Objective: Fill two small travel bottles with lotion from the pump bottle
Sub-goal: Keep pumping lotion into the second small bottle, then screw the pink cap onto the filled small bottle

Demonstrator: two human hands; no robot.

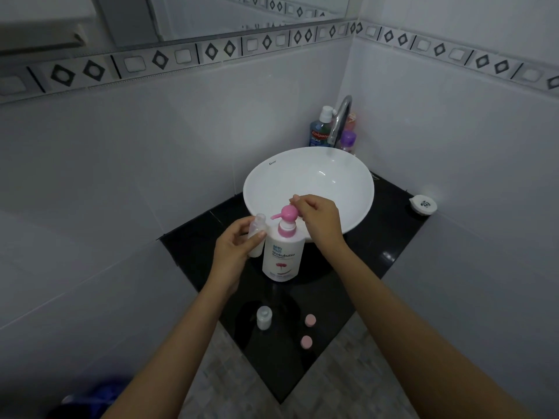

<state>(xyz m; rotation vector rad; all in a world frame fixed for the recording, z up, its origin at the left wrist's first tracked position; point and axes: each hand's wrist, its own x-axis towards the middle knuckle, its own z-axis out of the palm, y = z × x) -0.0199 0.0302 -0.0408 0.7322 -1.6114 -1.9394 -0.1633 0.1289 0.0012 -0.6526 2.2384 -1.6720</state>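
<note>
1. Standing nearest on the black counter [357,261] are the spare parts: a second small bottle [264,317], uncapped and upright, with two pink caps [310,320] lying loose to its right, well apart from the hands.

2. Further in, the left hand [234,249] wraps its fingers and thumb around a clear travel bottle [256,235], holding it upright just left of the pump bottle [283,255], its open mouth below and slightly left of the pink spout tip.

3. The right hand [320,220] sits at the pink pump head [288,213], fingers curled together with the tips beside the knob; whether they press it or only touch it, I cannot tell.

4. Behind them is the white basin [308,182], then the tap [340,119] and a few bottles in the corner.

5. Likely risks: the spout seems not quite over the narrow mouth, so a stroke could drop lotion down the bottle's side or onto the hand, making the grip slippery. A hard push could tip the pump bottle, since nothing steadies its body. Lotion is thick and may plug the neck and overflow. The loose caps could be knocked off the counter edge.
</note>
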